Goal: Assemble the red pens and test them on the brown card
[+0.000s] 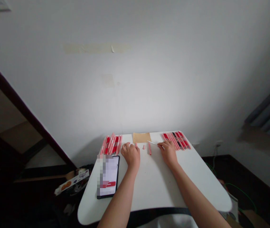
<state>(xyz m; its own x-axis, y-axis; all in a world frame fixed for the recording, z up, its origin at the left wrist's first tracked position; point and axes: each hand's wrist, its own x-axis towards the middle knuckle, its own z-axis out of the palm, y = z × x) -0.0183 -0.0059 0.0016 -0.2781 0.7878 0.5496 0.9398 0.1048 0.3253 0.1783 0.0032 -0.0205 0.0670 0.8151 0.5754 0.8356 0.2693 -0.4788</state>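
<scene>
My right hand (168,152) pinches a thin white stick (153,143), which points left above the table. Just below the stick lies a pink pen barrel (149,149). A short pink piece (144,147) is left of that barrel. My left hand (131,155) rests on the white table with its fingers bent and apart. Another small pink piece (136,145) shows by its index finger; whether the finger touches it I cannot tell. Behind both hands, a tan paper sheet (141,137) lies at the table's back edge.
Pink and red pens (112,144) lie in a row at the back left, and another row of pens (177,140) at the back right. A phone or tablet (109,177) lies beside my left forearm. The white table (156,190) stands against a wall.
</scene>
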